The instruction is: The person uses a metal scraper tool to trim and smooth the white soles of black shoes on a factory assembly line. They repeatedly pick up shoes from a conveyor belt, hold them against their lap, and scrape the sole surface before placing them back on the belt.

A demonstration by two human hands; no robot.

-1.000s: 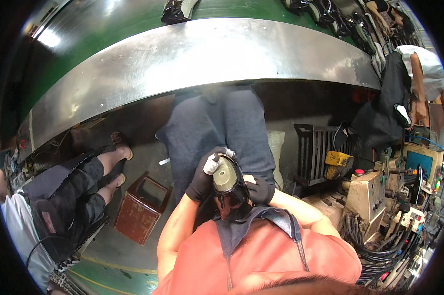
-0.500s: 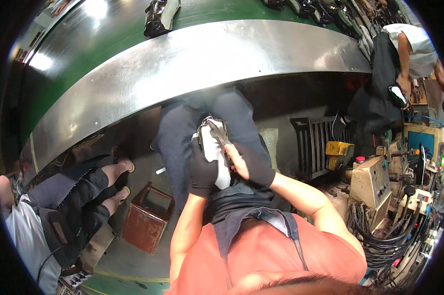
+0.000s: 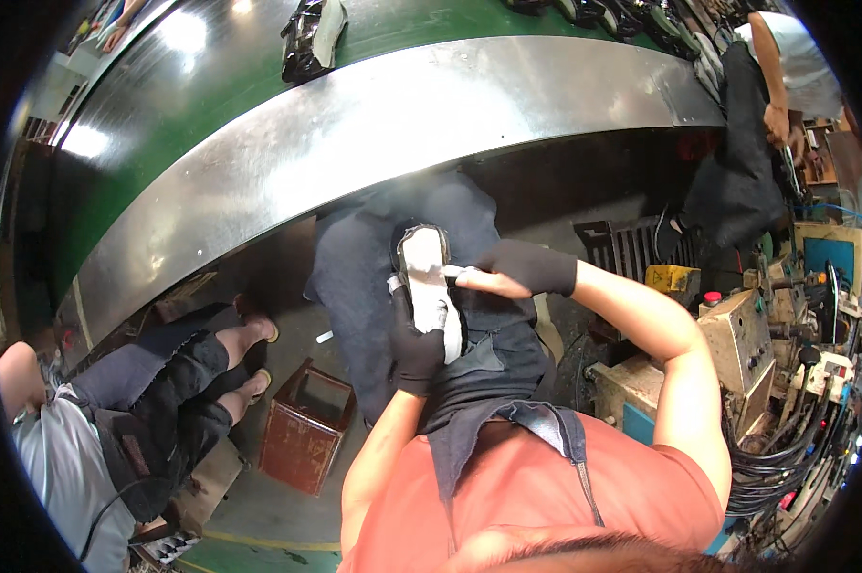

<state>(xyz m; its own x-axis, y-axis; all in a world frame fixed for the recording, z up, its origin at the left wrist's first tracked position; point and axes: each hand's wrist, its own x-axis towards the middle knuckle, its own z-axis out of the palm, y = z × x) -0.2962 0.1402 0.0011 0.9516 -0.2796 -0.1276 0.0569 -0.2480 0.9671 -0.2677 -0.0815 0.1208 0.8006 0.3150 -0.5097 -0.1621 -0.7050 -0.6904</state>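
A shoe with a white underside (image 3: 429, 286) and a dark rim lies sole up over my lap, toe end pointing away from me. My left hand (image 3: 418, 346), in a dark fingerless glove, is closed round its near left side. My right hand (image 3: 522, 269), gloved the same way, is at the shoe's right edge, fingers closed and pointing left. From its fingertips a short, pale, narrow piece (image 3: 455, 272) reaches over the white underside; its kind is too small to make out. Dark cloth (image 3: 488, 368) covers my lap.
Ahead runs a metal-edged bench (image 3: 374, 110) with a green top (image 3: 231, 67); a glossy dark shoe (image 3: 312, 43) stands on it. A brown stool (image 3: 302, 444) is at left, near a seated person (image 3: 145, 411). Another person (image 3: 736, 162) works at right, beyond machinery (image 3: 736, 344) with cables.
My right hand has moved right and outward, its elbow swinging wider. The shoe's white underside is now more exposed, and the grey metallic tool over it no longer shows there.
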